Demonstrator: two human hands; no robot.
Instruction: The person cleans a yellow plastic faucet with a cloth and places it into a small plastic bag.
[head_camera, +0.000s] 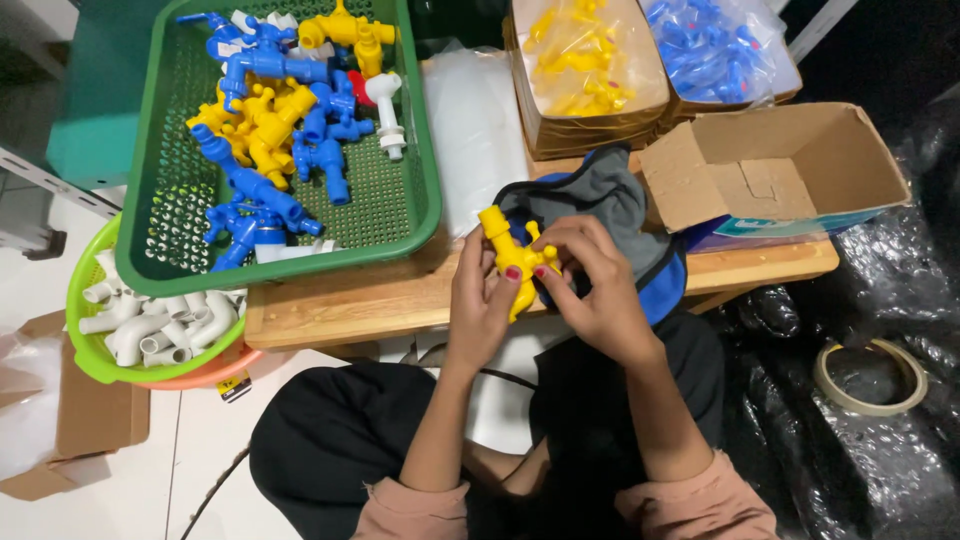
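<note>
A green mesh basket (410, 150) sat on the wooden counter (350, 305) at 11 o'clock, loaded with blue and yellow plastic taps (265, 110) plus one white tap (387, 112). At 9 o'clock, off the counter's edge, a lime-green basket (85, 350) held white pipe elbows (160, 325). At 1 o'clock stood two stacked cartons, one with bagged yellow parts (585, 55), one with bagged blue parts (715, 45). An open empty cardboard box (790, 165) lay at 2 o'clock. A tape roll (868, 376) rested on black plastic sheeting (860, 460) at 4 o'clock.

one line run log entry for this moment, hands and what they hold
left hand: holds yellow tap | right hand: on same tap | nearby: green basket of taps, wooden table
</note>
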